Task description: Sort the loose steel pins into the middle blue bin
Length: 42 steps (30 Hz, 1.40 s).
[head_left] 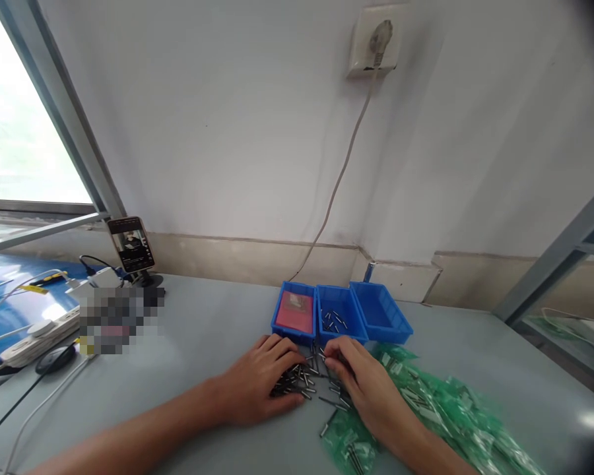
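Note:
My left hand point(257, 384) lies on the grey table with thumb and fingers apart, curved around a pile of small metal pins point(297, 379). To its right, my right hand point(363, 382) is closed in a pinch, with what looks like one metal pin at its fingertips. More loose pins lie under and beside it. Just beyond the hands, the middle blue bin point(344, 300) holds several pins. The left blue bin point(277, 310) contains a flat red piece point(297, 311). A third blue bin point(380, 307) stands on the right.
Green plastic bags point(440, 402) of metal parts spread right of my right hand, and a smaller green bag point(349, 435) lies below it. At left are a phone point(131, 244) on a stand, a power strip point(39, 340) and cables. The wall point(228, 165) rises behind the bins.

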Available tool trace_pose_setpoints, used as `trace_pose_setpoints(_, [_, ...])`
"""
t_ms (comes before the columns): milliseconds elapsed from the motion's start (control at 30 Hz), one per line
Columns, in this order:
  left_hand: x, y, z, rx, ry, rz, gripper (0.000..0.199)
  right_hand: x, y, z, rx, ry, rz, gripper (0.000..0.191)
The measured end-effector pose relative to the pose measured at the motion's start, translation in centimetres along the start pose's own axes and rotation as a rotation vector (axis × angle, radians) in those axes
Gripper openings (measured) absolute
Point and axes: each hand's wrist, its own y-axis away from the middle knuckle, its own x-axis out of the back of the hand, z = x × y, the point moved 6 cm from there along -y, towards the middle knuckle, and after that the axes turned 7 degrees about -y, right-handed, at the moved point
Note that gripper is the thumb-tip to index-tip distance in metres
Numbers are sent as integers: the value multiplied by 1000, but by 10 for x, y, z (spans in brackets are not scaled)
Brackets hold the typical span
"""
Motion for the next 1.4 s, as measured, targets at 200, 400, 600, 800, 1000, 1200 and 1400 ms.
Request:
trace_pose_setpoints(200, [-1, -2, -3, 19, 3, 1, 45, 12, -3, 3, -96, -207, 104, 21])
trace_pose_setpoints(400, [-1, -1, -4, 35, 9, 12, 46, 13, -5, 18, -239, -541, 157, 36])
trace_pose_setpoints(600, [-1, -2, -4, 34, 32, 24, 42, 6, -4, 13, -360, -812, 111, 50])
trace_pose_setpoints(800, [0, -1, -4, 11, 57, 53, 43, 12, -4, 7, -294, -679, 147, 45])
trace_pose_setpoints(1000, [0, -1, -4, 20, 68, 41, 44, 13, -2, 11, -176, -459, 166, 35])
trace_pose_setpoints(1200, [-1, -1, -4, 18, 53, 37, 47, 10, -4, 11, -364, -907, 124, 39])
trace_pose_setpoints(1400, [-3, 0, -5, 15, 29, 25, 52, 18, -7, 11, -423, -1130, 143, 37])
